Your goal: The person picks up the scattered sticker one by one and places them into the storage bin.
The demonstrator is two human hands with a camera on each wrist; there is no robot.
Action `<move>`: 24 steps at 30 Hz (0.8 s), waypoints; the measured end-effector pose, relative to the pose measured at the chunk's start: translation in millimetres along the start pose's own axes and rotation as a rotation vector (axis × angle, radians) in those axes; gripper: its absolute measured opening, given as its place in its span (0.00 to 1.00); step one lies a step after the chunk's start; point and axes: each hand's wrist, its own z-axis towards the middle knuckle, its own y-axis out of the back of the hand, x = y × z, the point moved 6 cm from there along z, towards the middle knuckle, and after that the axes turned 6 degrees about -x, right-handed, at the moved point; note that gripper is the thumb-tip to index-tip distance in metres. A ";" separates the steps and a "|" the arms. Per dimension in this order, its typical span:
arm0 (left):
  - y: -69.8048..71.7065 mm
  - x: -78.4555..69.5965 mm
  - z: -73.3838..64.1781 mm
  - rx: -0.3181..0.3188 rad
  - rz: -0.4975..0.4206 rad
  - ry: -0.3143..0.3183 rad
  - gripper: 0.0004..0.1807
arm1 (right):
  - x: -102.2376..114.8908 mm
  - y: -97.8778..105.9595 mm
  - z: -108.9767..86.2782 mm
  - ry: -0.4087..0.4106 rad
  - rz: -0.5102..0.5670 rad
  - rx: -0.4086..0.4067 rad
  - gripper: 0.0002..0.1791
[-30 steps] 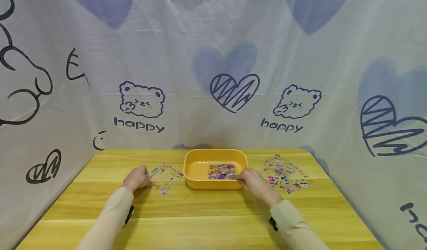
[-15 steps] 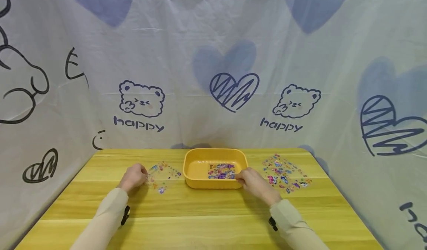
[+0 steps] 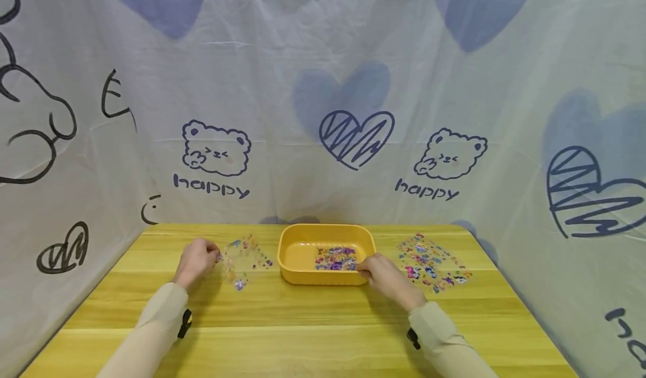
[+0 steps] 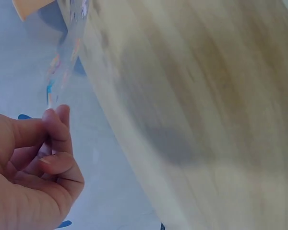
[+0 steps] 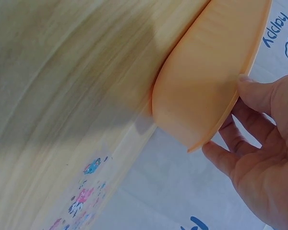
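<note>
Lower left, a clear sheet is pinched by the left hand and could be dropped if loosely held; lower centre, the tray, rim-gripped by the right hand, could be tipped by pulling.

Sheet: clear, with scattered multicoloured prints; pinched by the left hand at its nine-o'clock edge; situated at the tray's nine o'clock. Tray: yellow, round-cornered, upright; rim gripped at four o'clock by the right hand.
</note>
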 end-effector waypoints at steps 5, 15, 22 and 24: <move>4.8 -5.6 2.6 -0.045 -0.016 -0.032 0.15 | 0.7 1.6 -1.0 0.024 -0.010 -0.014 0.10; 18.0 -12.6 2.8 -0.221 -0.017 -0.067 0.14 | -2.3 -0.4 -2.0 0.004 -0.017 -0.017 0.10; 27.0 -16.6 1.7 -0.334 -0.069 -0.070 0.14 | -3.0 -1.9 -2.2 -0.012 -0.010 -0.015 0.10; 29.8 -19.5 2.0 -0.372 -0.083 -0.081 0.14 | -3.4 -1.8 -2.2 -0.020 -0.010 -0.012 0.10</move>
